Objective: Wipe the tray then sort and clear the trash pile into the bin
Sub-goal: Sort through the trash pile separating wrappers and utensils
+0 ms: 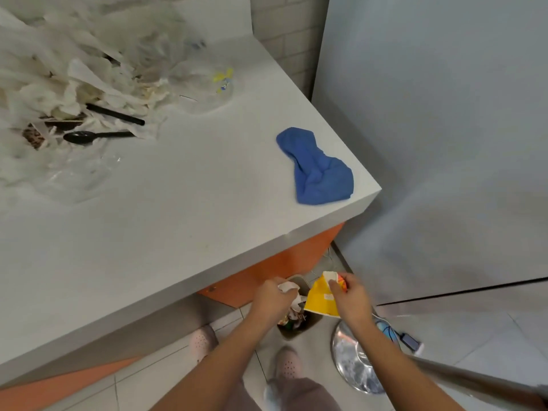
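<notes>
Both of my hands hang over the small bin point(299, 323) on the floor beside the counter. My left hand point(274, 298) grips crumpled white paper point(287, 287) above the bin's mouth. My right hand point(348, 295) pinches the top of a yellow and orange paper packet point(320, 301), which dangles over the bin. The bin holds mixed scraps. The trash pile point(74, 84) of white napkins, clear plastic, and a black spoon point(89, 136) lies on the far left of the white counter point(178, 218). A blue cloth point(317, 170) lies crumpled near the counter's right corner.
A round metal lid point(353, 363) rests on the tiled floor to the right of the bin, with a cable and a small device point(410, 341) beside it. A grey wall panel stands to the right. My feet in perforated clogs point(203, 341) are below the counter edge.
</notes>
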Motion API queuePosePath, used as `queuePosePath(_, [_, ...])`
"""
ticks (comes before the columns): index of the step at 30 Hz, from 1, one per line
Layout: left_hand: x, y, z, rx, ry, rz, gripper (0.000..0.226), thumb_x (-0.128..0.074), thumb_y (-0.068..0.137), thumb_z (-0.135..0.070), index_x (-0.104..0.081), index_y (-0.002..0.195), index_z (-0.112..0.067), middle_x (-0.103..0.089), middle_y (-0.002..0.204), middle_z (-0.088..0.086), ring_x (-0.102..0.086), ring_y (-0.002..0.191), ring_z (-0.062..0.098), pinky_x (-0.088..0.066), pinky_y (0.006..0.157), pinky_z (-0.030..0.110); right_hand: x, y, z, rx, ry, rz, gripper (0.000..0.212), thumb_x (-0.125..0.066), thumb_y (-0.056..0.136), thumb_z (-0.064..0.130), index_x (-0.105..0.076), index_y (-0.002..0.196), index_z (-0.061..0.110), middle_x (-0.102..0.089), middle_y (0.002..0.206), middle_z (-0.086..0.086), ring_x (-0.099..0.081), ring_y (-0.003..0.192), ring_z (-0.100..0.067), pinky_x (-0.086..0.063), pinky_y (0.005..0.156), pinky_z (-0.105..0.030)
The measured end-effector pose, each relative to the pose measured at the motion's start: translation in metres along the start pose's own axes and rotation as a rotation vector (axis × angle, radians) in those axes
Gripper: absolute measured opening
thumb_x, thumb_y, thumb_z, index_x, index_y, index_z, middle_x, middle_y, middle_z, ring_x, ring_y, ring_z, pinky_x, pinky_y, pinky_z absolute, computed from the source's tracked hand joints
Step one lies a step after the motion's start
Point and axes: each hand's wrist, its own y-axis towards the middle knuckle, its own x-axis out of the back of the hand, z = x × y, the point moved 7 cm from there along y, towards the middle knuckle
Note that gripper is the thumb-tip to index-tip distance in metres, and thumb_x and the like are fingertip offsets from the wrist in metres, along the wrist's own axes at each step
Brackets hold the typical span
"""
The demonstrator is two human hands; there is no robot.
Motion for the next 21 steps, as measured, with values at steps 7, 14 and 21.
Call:
queuePosePath(7, [-0.02,0.051,0.045,0.058,0.113,0.082,0.06,-0.063,0.064,-0.057,-0.063,0.108,-0.016,-0.071,0.099,0.003,-0.066,0.087,0.018,-0.055,0.084,0.04,-0.036,0.016,-0.012,0.005,-0.21,0.238,0.066,-0.059,0.09,0.038,-0.032,0.146,0.016,-0.047,0.142,-0.013,-0.048,0.127,-0.029,-0.04,0.102,-0.037])
queuePosePath(14, [0.048,-0.032,-0.026,-0.148,-0.005,0.024,0.035,-0.063,0.088,-0.032,-0.058,0.121,-0.021,-0.062,0.122,-0.001,-0.058,0.104,0.008,-0.044,0.09,0.018,-0.01,-0.027,0.073,0.298,0.118,0.127,0.025,-0.058,0.092,0.018,-0.061,0.117,0.022,-0.065,0.096,0.017,-0.063,0.093,-0.007,-0.049,0.077,-0.019])
queuePosePath(21, [0.148,-0.109,-0.093,-0.494,-0.12,-0.195,0.013,-0.061,0.089,-0.029,-0.065,0.1,-0.035,-0.068,0.091,-0.009,-0.062,0.087,0.001,-0.046,0.076,0.009,-0.005,-0.102,0.225,0.633,0.505,0.286,0.017,-0.056,0.092,0.006,-0.068,0.096,0.017,-0.067,0.07,0.0,-0.061,0.058,-0.012,-0.052,0.059,-0.021])
